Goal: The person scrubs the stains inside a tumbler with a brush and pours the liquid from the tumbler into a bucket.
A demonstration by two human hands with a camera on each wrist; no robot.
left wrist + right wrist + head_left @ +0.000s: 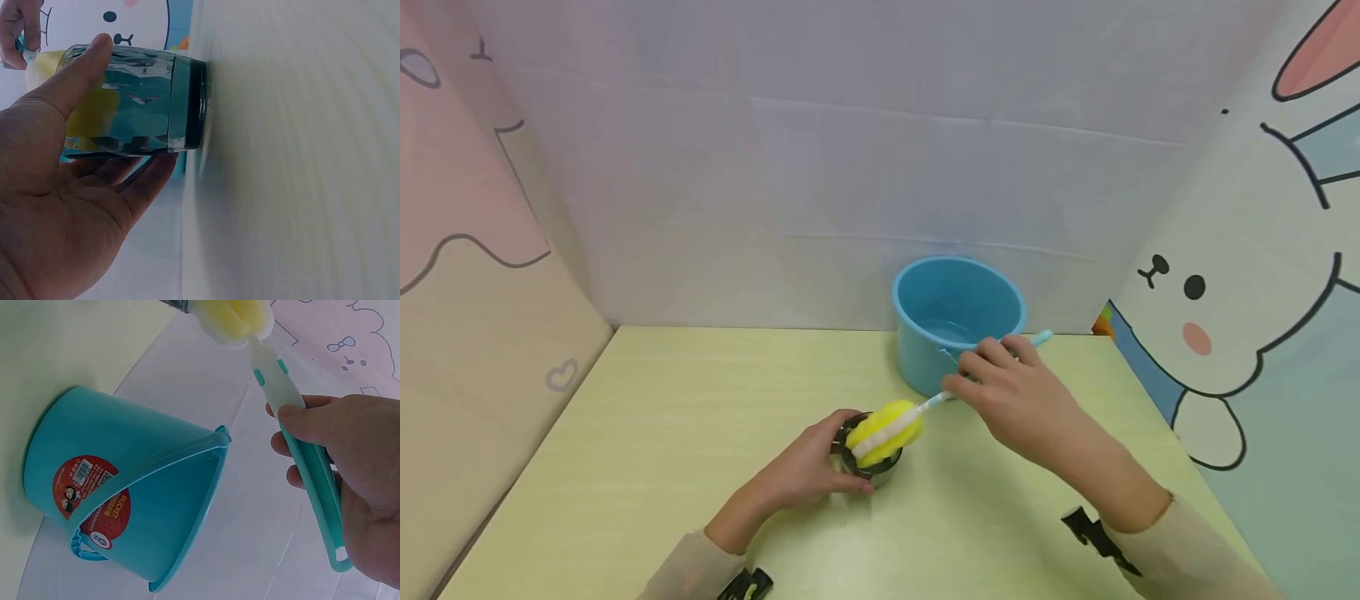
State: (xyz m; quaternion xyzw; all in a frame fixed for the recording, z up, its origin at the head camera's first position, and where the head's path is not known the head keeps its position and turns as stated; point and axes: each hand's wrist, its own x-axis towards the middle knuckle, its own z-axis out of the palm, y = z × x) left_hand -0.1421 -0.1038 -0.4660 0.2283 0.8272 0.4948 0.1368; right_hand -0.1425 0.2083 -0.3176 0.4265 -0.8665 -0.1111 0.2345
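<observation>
In the left wrist view a see-through, dark-tinted glass cup (140,103) stands on the table, and my left hand (811,463) grips it with thumb and fingers on opposite sides. My right hand (1026,404) holds the white and teal handle (306,469) of a sponge bottle brush. The brush's yellow and white sponge head (887,432) sits partly inside the cup's mouth, its upper part sticking out over the rim. Through the cup's wall the yellow sponge shows only in the part near the mouth.
Behind the right hand a blue bucket (917,358) stands upright near the table's back edge, with a red label (94,497) and a handle on its side. A pale cloth wall (737,208) rises behind the light wooden table (662,417); printed panels flank it.
</observation>
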